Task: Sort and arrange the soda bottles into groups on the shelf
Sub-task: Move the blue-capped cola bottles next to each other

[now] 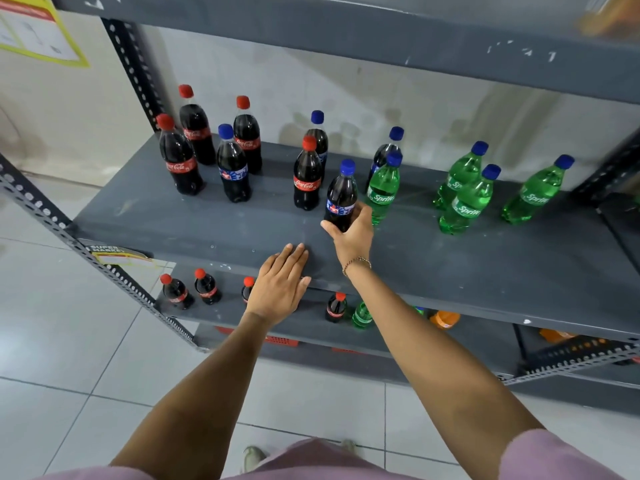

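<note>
The right hand [351, 233] is wrapped around the lower body of a blue-capped cola bottle [341, 197] near the centre of the frame, thumb on its left side and fingers curled round the right, over the edge of the blue label. The bottle stands upright, its base hidden by the hand, so whether it rests on the shelf [194, 220] cannot be told. A thin chain bracelet [356, 264] circles that wrist, and the bare forearm runs up from the lower right.

The left hand [282, 284] holds nothing: it lies flat and palm down, fingers straight and together, fingertips on the shelf's front edge just left of the right hand. Its forearm rises from the bottom centre.

The shelf is grey painted metal, scuffed and flecked with white, carried on perforated angle posts. On it stand smooth plastic bottles, all upright. At upper left are three red-capped Coke bottles [180, 161] with one blue-capped cola among them. Just left of the held bottle stands another Coke, with a blue-capped cola behind. Touching or nearly touching its right side is a green Sprite bottle [384, 188]; three more green ones cluster at the right. The lower shelf [311, 323] holds small Cokes, a green bottle and orange ones.
</note>
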A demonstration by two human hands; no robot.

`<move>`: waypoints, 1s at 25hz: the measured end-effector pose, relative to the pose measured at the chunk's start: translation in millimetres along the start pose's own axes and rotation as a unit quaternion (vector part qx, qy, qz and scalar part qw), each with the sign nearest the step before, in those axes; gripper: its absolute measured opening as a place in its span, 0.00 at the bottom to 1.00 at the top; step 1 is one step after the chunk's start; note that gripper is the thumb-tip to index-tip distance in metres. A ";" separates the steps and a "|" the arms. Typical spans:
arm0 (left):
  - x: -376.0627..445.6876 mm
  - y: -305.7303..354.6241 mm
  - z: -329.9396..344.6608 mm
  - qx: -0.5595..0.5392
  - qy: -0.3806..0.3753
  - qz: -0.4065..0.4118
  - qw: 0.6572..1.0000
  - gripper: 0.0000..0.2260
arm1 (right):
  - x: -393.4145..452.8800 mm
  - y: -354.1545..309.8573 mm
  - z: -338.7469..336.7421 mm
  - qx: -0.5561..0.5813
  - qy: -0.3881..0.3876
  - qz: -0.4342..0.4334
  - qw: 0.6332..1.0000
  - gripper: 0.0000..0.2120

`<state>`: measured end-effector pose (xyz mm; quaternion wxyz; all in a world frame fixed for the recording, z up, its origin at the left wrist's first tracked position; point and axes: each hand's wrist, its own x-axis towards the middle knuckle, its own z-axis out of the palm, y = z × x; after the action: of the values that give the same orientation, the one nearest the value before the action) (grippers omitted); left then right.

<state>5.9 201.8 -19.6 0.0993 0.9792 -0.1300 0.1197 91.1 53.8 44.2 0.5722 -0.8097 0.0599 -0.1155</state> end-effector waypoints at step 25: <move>-2.3 27.6 -1.8 -0.002 0.014 -0.054 0.998 0.25 | 21.0 21.1 -79.1 0.009 0.037 0.044 0.998 0.26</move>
<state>-4.2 176.7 -14.0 0.1095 0.9828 -0.0755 0.1279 91.9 -30.3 52.0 0.5811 -0.7965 0.1156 -0.1205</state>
